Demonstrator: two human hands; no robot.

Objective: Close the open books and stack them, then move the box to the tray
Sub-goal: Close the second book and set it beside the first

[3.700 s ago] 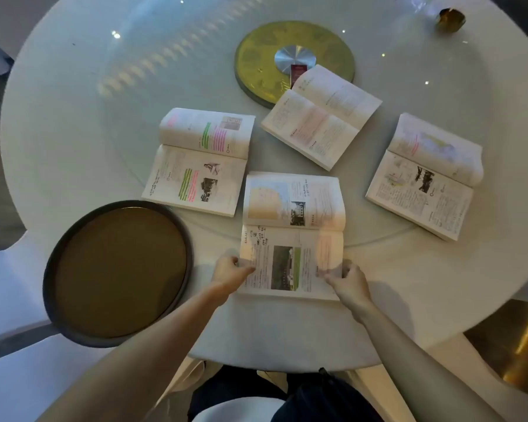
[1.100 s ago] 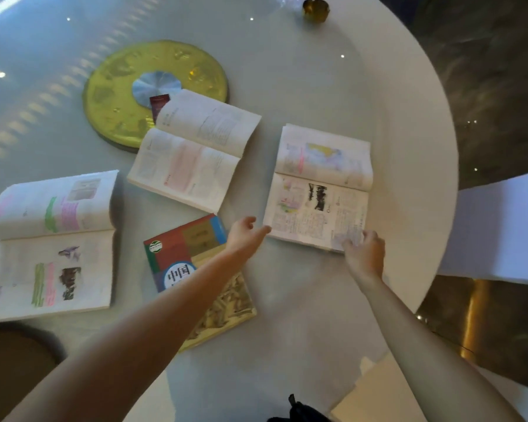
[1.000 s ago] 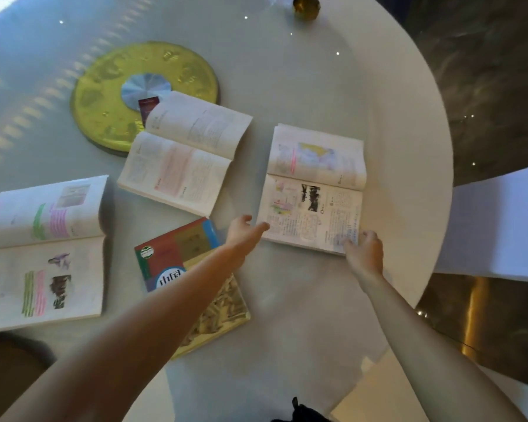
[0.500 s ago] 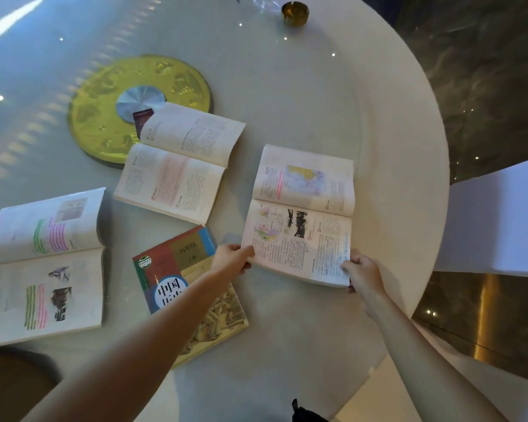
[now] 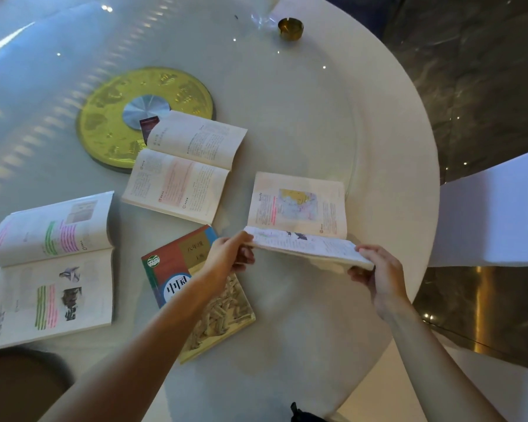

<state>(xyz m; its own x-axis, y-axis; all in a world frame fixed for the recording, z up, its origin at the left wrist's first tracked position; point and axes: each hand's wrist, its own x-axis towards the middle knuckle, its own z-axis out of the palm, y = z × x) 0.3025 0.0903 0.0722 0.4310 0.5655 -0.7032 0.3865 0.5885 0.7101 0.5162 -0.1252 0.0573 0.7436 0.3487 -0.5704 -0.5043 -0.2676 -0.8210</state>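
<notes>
Hands gripping the near half of the map-page book, at four o'clock on the worktop: left hand pinching its left corner, right hand its right, raising those pages; far half lying flat, showing a coloured map.

Closed red-and-blue book lying just left; two open books at nine and eleven o'clock.

Near the table's right edge, the left hand and right hand pinch the near half of an open book, lifted off the top; a closed book lies just left; two more open books lie further left.
</notes>
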